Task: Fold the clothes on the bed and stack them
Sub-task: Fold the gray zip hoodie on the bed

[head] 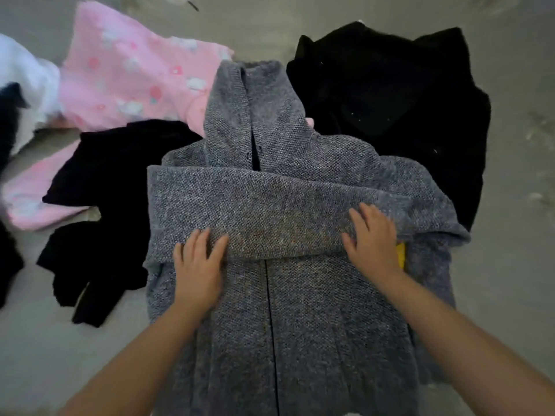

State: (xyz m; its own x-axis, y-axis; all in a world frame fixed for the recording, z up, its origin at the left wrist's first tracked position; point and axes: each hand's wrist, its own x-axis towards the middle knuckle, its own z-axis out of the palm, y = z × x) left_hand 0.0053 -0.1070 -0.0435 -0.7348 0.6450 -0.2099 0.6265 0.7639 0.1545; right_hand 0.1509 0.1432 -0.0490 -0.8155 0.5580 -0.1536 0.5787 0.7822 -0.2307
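Observation:
A grey knitted zip jacket (285, 310) lies flat on the bed in the middle of the view, hood pointing away from me. Its sleeves are folded across the chest in a horizontal band. My left hand (198, 265) rests flat on the band's lower left edge, fingers straight. My right hand (374, 238) presses flat on the band's right part, fingers spread. A black garment (399, 109) lies behind the jacket to the right. A pink patterned garment (129, 73) lies at the back left, and a black piece (117, 181) lies left of the jacket.
The beige bedsheet (510, 265) shows to the right and at the front left. A white fluffy item (27, 79) and more dark cloth (7, 265) lie at the far left edge. A small yellow thing (401, 255) peeks out beside my right hand.

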